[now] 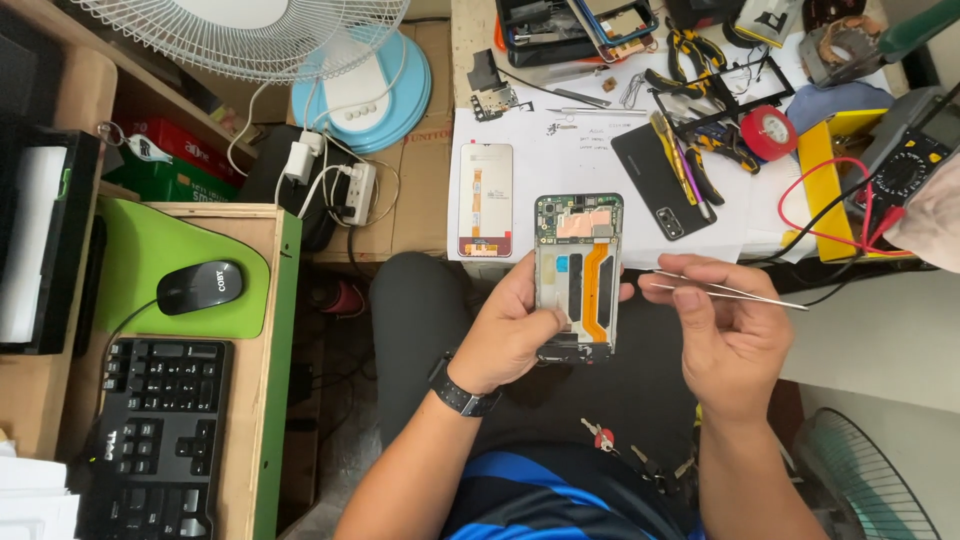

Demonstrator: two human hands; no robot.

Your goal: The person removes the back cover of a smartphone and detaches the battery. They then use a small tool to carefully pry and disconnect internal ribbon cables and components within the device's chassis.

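My left hand (510, 335) grips the opened phone (577, 275) over my lap, fingers curled round its edge. My right hand (725, 325) pinches tweezers (725, 289), tips just beside the phone. A tray (570, 30) of parts sits on the surface (560, 150).

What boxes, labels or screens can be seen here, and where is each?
Red box: left shelf, flat, white lettering.
Green box: under the red one, flat.
Cardboard: brown sheet beneath the fan base, red print.
Phone screen: on white paper, left of the opened phone, pale with an orange strip.
Meter: far right, grey display, yellow and black dial.
Tape roll: red, white label.
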